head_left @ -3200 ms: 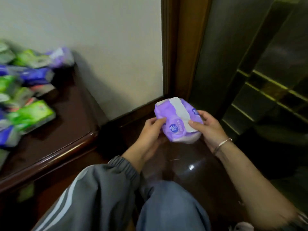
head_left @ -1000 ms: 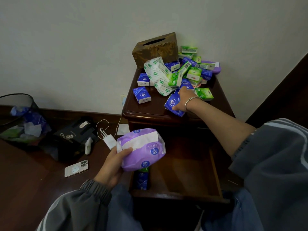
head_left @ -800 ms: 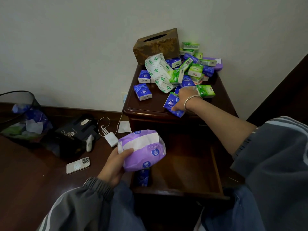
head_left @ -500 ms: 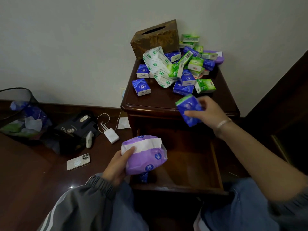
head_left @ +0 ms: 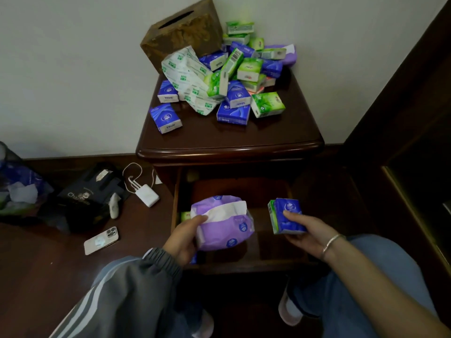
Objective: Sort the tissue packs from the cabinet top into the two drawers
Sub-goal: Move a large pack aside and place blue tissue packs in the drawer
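We hold purple pack (head_left: 223, 225) in left hand (head_left: 181, 236), small blue pack (head_left: 288, 215) in right hand (head_left: 308, 234). Drawer (head_left: 275, 261) open directly below both; we judge: lower, release low, keep colours apart.

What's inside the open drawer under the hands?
In the open drawer a green pack peeks out at the left. A bit of blue shows beneath the left hand. The purple pack hides the rest there.
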### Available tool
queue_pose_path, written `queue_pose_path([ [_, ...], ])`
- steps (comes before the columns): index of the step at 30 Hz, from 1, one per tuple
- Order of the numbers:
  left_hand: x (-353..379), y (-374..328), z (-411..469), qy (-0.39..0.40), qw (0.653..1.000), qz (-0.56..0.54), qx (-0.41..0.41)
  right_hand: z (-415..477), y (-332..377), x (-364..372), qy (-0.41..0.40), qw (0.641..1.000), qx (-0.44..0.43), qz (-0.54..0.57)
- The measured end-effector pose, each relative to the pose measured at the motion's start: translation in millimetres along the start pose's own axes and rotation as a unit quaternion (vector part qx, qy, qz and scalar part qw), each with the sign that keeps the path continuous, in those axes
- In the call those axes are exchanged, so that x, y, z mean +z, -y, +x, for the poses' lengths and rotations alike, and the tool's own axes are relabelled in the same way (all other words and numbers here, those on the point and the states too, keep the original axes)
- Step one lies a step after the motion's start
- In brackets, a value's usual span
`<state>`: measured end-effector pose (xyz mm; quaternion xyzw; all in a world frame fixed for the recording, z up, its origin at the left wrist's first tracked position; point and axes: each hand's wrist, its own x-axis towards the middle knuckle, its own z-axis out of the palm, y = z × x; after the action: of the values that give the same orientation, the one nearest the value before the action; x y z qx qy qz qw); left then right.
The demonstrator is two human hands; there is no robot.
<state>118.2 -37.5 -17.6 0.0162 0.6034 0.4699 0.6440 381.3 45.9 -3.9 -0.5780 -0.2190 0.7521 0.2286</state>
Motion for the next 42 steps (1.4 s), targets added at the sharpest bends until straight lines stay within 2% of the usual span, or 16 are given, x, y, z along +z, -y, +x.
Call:
queue_pose_path([
  [4,6.3,10.0,11.5,-0.012,0.997,-0.072,-0.008,1.9,-1.4,-10.9,0.001,1.0,0.003,0.001],
  [10,31.7,23.1,35.8,-0.02,0.995,-0.091,-0.026,5.5,5.4,-22.0,-0.018,0.999,-0.04,0.007],
  [13,59.6,31.4,52.6,-0.022,0.992,-0.126,0.007,5.8,7.1,-28.7,-0.042,0.997,-0.07,-0.001],
  [15,79.8,41.2,64.0,-0.025,0.997,-0.079,0.006,6.4,8.0,-33.9,-0.057,0.995,-0.078,-0.007],
  [18,104.0,63.2,78.6,-0.074,0.993,0.086,-0.029,8.5,8.4,-44.3,-0.075,0.993,-0.088,-0.014],
  [20,106.6,73.8,88.4,-0.177,0.951,0.252,0.019,9.8,8.1,-50.4,-0.084,0.992,-0.092,-0.014],
  [22,101.8,74.7,94.4,-0.208,0.882,0.408,0.109,12.0,6.6,-54.4,-0.09,0.991,-0.099,-0.015],
  [24,91.9,74.3,107.1,-0.182,0.812,0.527,0.173,13.3,5.1,-56.3,-0.096,0.989,-0.106,-0.03],
  [26,80.8,76.4,124.1,-0.144,0.751,0.621,0.17,13.9,3.3,-57.0,-0.099,0.987,-0.117,-0.045],
  [28,78.3,80.0,135.4,-0.1,0.722,0.668,0.149,15.2,2.0,-56.2,-0.103,0.986,-0.122,-0.057],
  [32,106.1,85.0,147.3,-0.034,0.73,0.657,0.183,21.8,3.3,-55.7,-0.107,0.983,-0.129,-0.071],
  [33,116.3,83.2,148.4,-0.011,0.747,0.634,0.198,23.4,4.0,-55.4,-0.104,0.983,-0.132,-0.072],
  [35,134.3,74.7,150.2,0.028,0.81,0.548,0.208,26.3,4.6,-54.1,-0.097,0.983,-0.138,-0.069],
  [37,140.8,60.8,149.9,0.028,0.852,0.481,0.205,28.9,4.6,-51.8,-0.09,0.984,-0.142,-0.067],
  [40,131.7,39.2,145.6,0.03,0.845,0.487,0.218,32.6,4.7,-46.4,-0.082,0.983,-0.147,-0.069],
  [42,119.2,28.6,140.0,0.036,0.815,0.542,0.204,35.9,3.9,-42.8,-0.081,0.982,-0.152,-0.071],
])
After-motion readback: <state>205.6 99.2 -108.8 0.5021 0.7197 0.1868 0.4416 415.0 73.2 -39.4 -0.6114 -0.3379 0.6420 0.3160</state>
